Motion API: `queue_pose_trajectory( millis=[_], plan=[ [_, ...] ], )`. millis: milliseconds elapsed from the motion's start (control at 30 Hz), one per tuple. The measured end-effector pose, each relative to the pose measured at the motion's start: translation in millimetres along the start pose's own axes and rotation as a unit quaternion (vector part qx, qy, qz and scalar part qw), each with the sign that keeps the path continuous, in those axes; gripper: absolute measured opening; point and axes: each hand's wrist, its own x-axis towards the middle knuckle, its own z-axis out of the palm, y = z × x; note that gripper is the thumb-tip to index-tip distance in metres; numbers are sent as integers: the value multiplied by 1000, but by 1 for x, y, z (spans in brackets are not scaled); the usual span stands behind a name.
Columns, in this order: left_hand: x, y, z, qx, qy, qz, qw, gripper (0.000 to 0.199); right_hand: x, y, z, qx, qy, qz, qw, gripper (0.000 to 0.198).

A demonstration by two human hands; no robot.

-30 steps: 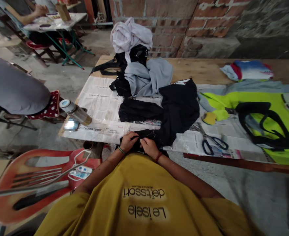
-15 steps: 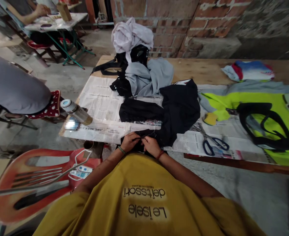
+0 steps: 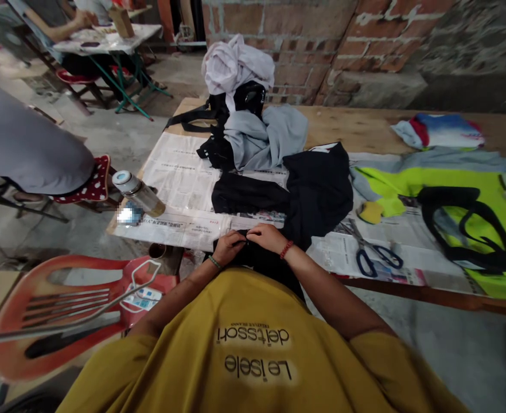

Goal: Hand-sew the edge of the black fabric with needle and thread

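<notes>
1. The black cloth [image 3: 274,264] lies at the near table edge, against the person's front; whether it joins the dark garment [image 3: 319,195] beyond, I cannot tell.
2. Two hands work it: the left hand [image 3: 229,248] pinches its edge, while the right hand [image 3: 268,237] has its fingertips bunched on it; any needle is too small to make out.
3. The right hand has just shifted forward and swung its wrist outward, while the left has barely moved; this suggests a fresh grip on the same stretch.
4. Beyond lie one folded black cloth [image 3: 248,193], one grey cloth [image 3: 265,137] and one white bundle [image 3: 238,66].
5. To the right: one pair of scissors [image 3: 361,244], one yellow pad [image 3: 370,213].
6. To the left: one bottle [image 3: 139,193] on the table, one red chair [image 3: 63,265] beside it.
</notes>
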Motion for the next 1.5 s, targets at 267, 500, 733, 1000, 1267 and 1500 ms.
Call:
queue_pose_trajectory(
  millis=[267, 500, 733, 1000, 1267, 1500],
  plan=[
    [3, 0, -2, 13, -5, -29, 999, 13, -5, -1, 15, 132, 62, 13, 989, 13],
    [6, -1, -1, 12, -12, -16, 1000, 9, 3, 3, 30, 281, 90, 81, 952, 3],
    [4, -2, -4, 11, -56, 16, 998, 10, 19, 15, 26, 479, 125, 182, 850, 11],
    [3, -4, -4, -13, -43, 18, 999, 13, 15, -1, 5, 565, -17, 108, 818, 26],
    [4, -1, -6, 6, -52, -5, 999, 12, 24, -4, -20, 50, 104, -181, 977, 16],
    [5, -1, -6, 3, -47, -6, 999, 10, 44, 31, -104, -236, 170, -244, 925, 31]
  ],
)
